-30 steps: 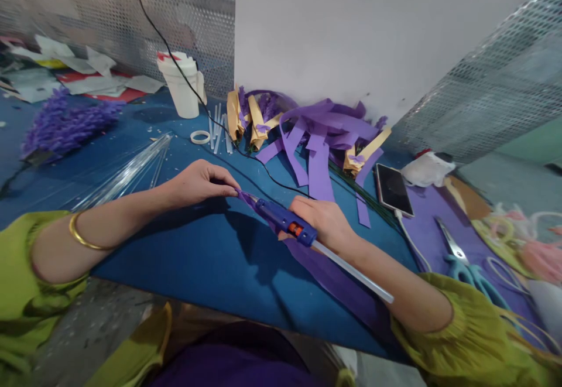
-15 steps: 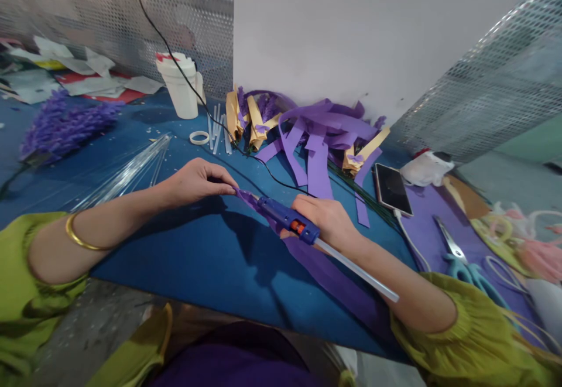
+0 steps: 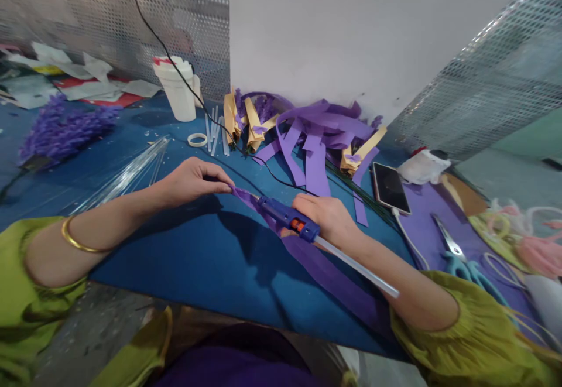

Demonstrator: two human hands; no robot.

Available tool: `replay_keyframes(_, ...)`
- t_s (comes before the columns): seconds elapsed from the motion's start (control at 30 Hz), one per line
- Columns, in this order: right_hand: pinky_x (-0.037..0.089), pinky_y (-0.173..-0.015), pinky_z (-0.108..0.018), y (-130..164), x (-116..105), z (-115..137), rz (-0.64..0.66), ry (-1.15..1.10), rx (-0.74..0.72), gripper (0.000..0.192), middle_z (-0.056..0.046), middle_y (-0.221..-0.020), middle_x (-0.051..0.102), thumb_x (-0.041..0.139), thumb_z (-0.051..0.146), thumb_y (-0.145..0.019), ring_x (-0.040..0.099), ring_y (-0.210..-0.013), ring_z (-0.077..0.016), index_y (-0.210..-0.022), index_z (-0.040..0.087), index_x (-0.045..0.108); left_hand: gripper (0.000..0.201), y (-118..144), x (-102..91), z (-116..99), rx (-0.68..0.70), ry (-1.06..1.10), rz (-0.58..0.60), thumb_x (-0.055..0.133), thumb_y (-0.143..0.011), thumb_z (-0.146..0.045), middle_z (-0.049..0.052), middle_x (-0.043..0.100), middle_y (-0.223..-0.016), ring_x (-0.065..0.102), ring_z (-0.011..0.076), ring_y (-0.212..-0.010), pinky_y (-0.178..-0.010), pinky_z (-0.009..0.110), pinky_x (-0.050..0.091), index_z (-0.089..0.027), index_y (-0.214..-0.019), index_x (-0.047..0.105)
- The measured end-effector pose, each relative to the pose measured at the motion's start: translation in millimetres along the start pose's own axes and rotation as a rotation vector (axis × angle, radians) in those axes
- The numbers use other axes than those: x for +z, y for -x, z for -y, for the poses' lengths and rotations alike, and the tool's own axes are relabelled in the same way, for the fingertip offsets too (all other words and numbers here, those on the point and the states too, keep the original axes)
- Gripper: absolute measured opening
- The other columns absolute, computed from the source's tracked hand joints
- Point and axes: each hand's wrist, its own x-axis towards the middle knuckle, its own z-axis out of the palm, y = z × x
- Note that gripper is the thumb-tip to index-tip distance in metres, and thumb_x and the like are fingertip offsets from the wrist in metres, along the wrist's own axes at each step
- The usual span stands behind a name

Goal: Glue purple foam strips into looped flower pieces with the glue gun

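Far to the left of the glue gun (image 3: 284, 216), we see a purple flower bunch (image 3: 65, 132) on the blue table (image 3: 184, 264), with paper scraps (image 3: 99, 87) farther back. Closer to the gun on that side lie clear plastic strips (image 3: 132, 170), and beyond it to the left stands a white cup (image 3: 181, 95); the red patch on the rim is too blurred for us to read. Our left hand (image 3: 195, 183), with a gold bangle (image 3: 79, 246) up the forearm, is just left of the gun, thumb and fingertips pinching the end of a purple strip (image 3: 322, 267). That strip runs beneath the gun and down to its right; we cannot tell whether the nozzle touches it. Beyond the gun, left to right, we find a tape ring (image 3: 197, 145), loose glue sticks (image 3: 215, 132), paper-wrapped bouquets (image 3: 255, 126) and a heap of purple ribbons (image 3: 317, 164). Our right hand (image 3: 327, 217) is wrapped around the gun; whether its hidden fingers also hold the strip, we cannot tell. Any lettering on the blue casing is too small for us to make out. Right of the gun lie green stems (image 3: 364, 194), a dark-screened phone (image 3: 390, 188) and, farther right, blue-handled scissors (image 3: 456, 251).
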Motion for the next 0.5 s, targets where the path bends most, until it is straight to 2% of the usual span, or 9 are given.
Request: replay_keyframes(0.5, 0.023, -0.053, -0.027, 0.2, -7.8, 3.3, 0.006, -0.025, 0.001, 0.040, 0.001, -0.072, 0.055, 0.052, 0.057, -0.093, 0.046, -0.059, -0.0120, -0.076, 0.021, 0.049, 0.020, -0.7, -5.5, 2.2, 0.021, -0.015, -0.011, 0.074, -0.073, -0.038, 0.005, 0.077, -0.083, 0.068, 0.0208, -0.081, -0.082, 0.032, 0.052, -0.020, -0.080, 0.080)
